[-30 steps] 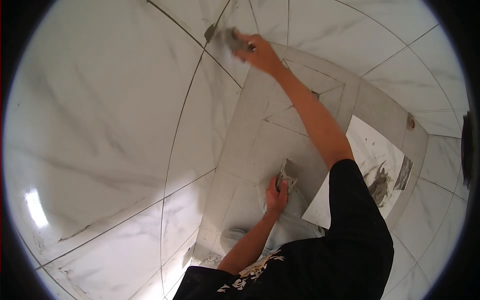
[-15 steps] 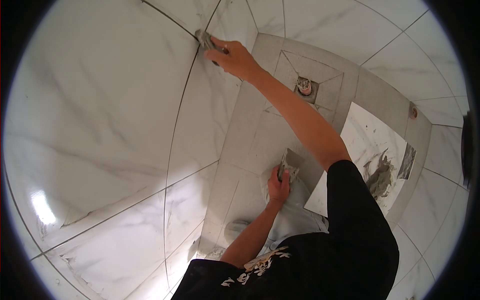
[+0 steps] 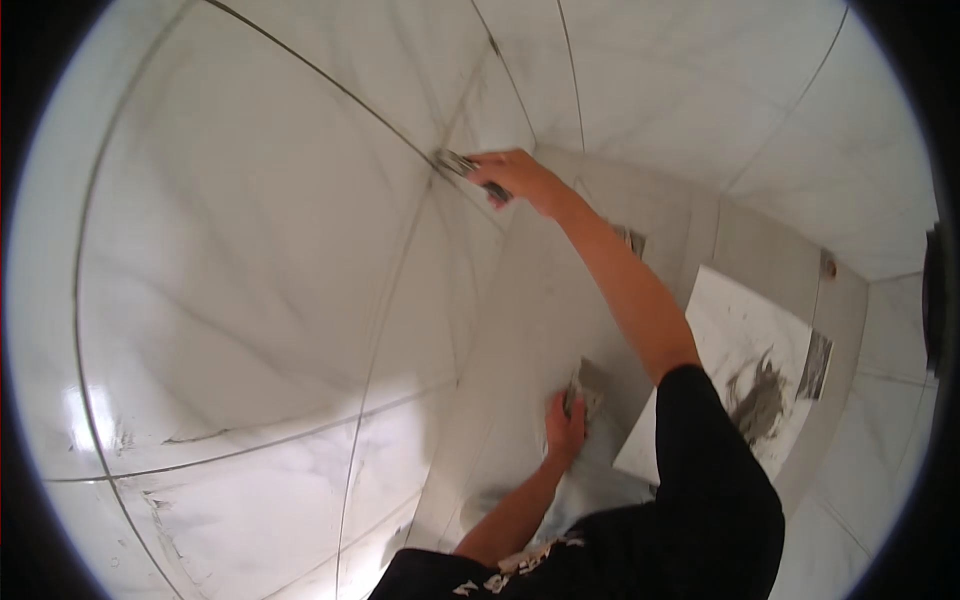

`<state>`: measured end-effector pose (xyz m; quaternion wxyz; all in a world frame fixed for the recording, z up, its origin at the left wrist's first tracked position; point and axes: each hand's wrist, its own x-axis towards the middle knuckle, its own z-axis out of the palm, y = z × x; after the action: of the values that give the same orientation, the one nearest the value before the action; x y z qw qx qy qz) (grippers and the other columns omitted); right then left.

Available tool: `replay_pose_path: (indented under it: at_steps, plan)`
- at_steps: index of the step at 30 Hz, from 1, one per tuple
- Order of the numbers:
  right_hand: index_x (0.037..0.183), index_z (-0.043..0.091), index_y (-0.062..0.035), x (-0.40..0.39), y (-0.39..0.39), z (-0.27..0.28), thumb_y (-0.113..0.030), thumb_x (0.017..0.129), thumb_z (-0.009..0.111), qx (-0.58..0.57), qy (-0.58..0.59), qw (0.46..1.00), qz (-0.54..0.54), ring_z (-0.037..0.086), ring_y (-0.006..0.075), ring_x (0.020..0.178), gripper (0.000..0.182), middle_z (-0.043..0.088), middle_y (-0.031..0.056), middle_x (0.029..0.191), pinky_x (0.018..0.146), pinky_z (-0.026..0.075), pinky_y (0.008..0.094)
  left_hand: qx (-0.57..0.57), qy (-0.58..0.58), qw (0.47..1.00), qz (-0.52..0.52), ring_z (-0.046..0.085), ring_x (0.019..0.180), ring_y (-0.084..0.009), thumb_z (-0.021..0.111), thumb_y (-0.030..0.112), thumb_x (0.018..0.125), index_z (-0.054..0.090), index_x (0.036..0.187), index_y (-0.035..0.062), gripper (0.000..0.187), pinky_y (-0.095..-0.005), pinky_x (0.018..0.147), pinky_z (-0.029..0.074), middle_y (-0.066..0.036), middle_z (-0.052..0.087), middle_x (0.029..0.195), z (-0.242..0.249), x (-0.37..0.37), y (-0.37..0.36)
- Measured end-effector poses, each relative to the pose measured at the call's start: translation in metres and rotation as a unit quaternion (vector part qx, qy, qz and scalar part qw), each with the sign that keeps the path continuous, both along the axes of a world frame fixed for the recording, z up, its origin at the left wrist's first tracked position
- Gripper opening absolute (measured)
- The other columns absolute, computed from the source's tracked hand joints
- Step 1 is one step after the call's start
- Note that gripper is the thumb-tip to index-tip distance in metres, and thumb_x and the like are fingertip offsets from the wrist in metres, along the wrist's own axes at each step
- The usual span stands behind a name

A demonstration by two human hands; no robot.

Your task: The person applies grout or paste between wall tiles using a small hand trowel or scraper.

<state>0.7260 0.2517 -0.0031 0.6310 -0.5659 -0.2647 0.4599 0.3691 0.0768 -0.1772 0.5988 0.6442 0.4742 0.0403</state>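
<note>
My right hand (image 3: 515,182) is wrapped around the handle of a scraper (image 3: 457,163), whose edge meets the joint where several marbled wall tiles (image 3: 270,200) come together. Lower down, my left hand (image 3: 566,425) grips a second scraper (image 3: 591,382) with a flat, paste-smeared blade, held above the floor. Dark grout lines cross the wall around my right hand. Under my right arm, a white marbled board (image 3: 725,310) lies on the floor with a heap of grey paste (image 3: 760,402) on it.
A square floor opening with a pipe (image 3: 632,238) is partly hidden behind my right forearm. A small round pipe opening (image 3: 828,265) sits near the right wall. Grey floor tiles (image 3: 510,340) lie between the walls. A dark object (image 3: 935,300) stands at the right edge.
The view has tilted upward and shifted, so wall and floor sit differently. My right hand and its scraper now appear lower and further right, at a joint crossing. Both hands keep their scrapers.
</note>
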Motion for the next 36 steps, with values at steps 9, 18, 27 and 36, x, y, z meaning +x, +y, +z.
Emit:
replay_pose_path:
  at_steps: [9,18,27,36]
  plan:
    - [0.145,0.046,0.0005,0.146,0.05,0.222,-0.018,0.084,0.076,0.366,-0.246,0.872,-0.211,0.06,0.0154,0.098,0.07,0.064,0.0093,0.11,0.09,0.047,0.0295,0.019,-0.028,0.999,-0.015,0.058,0.049,-0.0163,0.061,0.031,0.096,0.057,0.12,-0.003,0.042,-0.0334,0.048,0.048,-0.011,0.064,0.075,0.012,0.002,0.004]
    - [0.145,0.045,0.0,0.188,0.11,0.287,-0.021,0.082,0.078,0.316,-0.411,0.827,-0.218,0.059,0.0197,0.113,0.074,0.061,0.0178,0.129,0.096,0.047,0.0323,0.029,0.003,0.999,-0.027,0.065,0.054,-0.0198,0.061,0.035,0.095,0.057,0.122,-0.0025,0.046,-0.0363,0.054,0.051,-0.013,0.067,0.069,0.01,0.003,0.006]
    - [0.12,0.065,0.0036,0.177,0.058,0.301,-0.047,0.085,0.066,0.087,-0.436,0.874,-0.195,0.062,0.0166,0.082,0.062,0.064,0.0084,0.088,0.067,0.053,0.0289,-0.012,-0.024,0.999,-0.018,0.066,0.053,-0.0224,0.061,0.033,0.094,0.056,0.125,0.0004,0.046,-0.0372,0.055,0.053,-0.015,0.068,0.074,0.008,0.002,0.005]
    - [0.101,0.057,-0.0099,0.183,0.086,0.373,-0.048,0.095,0.047,0.078,-0.243,0.951,-0.177,0.055,0.0167,0.061,0.039,0.059,0.0065,0.077,0.052,0.044,0.0304,-0.002,-0.033,0.999,0.004,0.066,0.053,-0.0215,0.062,0.032,0.094,0.056,0.123,0.0016,0.043,-0.0367,0.055,0.053,-0.013,0.068,0.074,0.009,-0.006,0.004]
